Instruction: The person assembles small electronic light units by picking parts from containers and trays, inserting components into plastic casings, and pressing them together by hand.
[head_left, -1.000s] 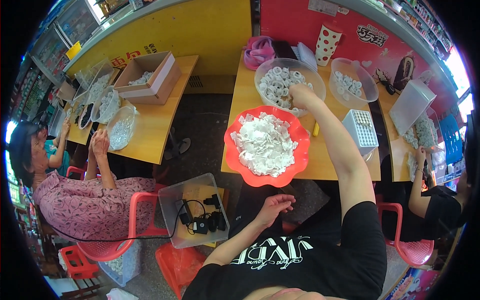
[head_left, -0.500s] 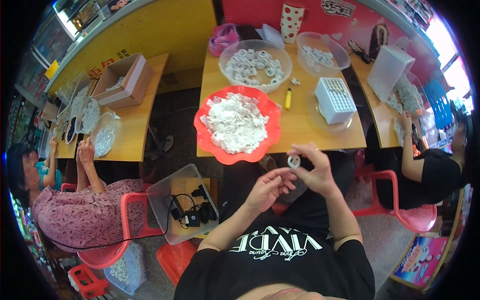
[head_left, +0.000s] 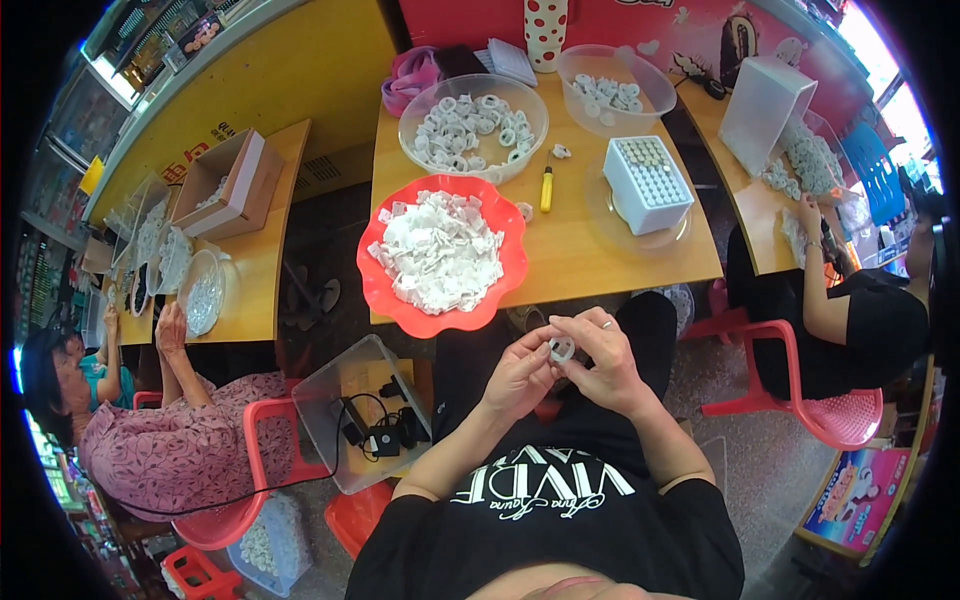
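Note:
A small white ring-shaped plastic part [head_left: 561, 349] is pinched between my two hands, just off the table's near edge and above my lap. My left hand [head_left: 515, 374] closes on it from the left, thumb and fingertips against its rim. From the other side my right hand [head_left: 603, 362] grips it with bent fingers. Beyond them, a red scalloped bowl [head_left: 376, 285] heaped with small white plastic pieces [head_left: 440, 250] stands at the table's front left. Behind that bowl is a clear round bowl [head_left: 408, 125] of white rings.
A yellow-handled tool [head_left: 546, 190] lies mid-table. To its right stands a white block [head_left: 652, 215] with rows of round pieces. Another clear bowl [head_left: 650, 118] and a spotted cup [head_left: 545, 35] are behind. A clear bin [head_left: 345, 440] holds black adapters. People sit at both sides.
My left hand has joined the right on the ring part; before, the right held it up and the left was beside it. The hands are lower, and the whole view has shifted.

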The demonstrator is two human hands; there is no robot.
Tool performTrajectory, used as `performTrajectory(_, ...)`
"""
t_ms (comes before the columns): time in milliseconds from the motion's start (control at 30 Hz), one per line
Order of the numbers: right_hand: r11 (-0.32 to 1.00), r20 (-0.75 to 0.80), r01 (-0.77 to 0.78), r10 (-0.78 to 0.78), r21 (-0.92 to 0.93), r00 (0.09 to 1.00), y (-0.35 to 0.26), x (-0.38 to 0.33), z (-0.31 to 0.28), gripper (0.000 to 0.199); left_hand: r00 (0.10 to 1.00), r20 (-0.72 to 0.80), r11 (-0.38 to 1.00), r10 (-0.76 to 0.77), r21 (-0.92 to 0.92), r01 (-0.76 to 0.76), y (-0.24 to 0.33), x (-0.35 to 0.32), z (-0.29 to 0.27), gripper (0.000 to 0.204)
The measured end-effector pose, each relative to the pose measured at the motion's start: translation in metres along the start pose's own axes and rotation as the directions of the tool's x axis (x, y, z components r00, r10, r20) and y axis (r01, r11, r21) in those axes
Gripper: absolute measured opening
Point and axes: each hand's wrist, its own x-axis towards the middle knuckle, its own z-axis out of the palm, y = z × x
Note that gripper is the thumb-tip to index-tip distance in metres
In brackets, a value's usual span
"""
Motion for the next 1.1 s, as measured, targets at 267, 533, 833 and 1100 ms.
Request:
performTrajectory(267,0.981,-0.315,-0.057,-0.005,-0.188,0.949,0.048,0.04,-0.049,0.025,0.998,-0.058,1.0,0.01,-0.004,-0.01,0.002,-0.002,-0.008,0.036)
performTrajectory(533,0.766,-0.346,-0.161,-0.085,-0.623,0.934,0.159,0.127,-0.113,0.009,0.999,-0.048,1.0,-0.01,-0.001,0.01,0.002,0.008,-0.001,0.036)
performTrajectory(833,0.671,-0.231,-0.133,-0.059,-0.729,0.971,0.166,0.134,-0.103,0.008,0.998,-0.007,0.998,0.056,0.019,-0.056,0.007,0.011,0.005,0.034)
performTrajectory(1100,0.672,-0.166,-0.068,-0.083,-0.737,0.983,0.159,0.128,-0.104,0.007,0.999,-0.025,0.999,0.043,-0.028,-0.044,0.006,0.008,0.007,0.035)
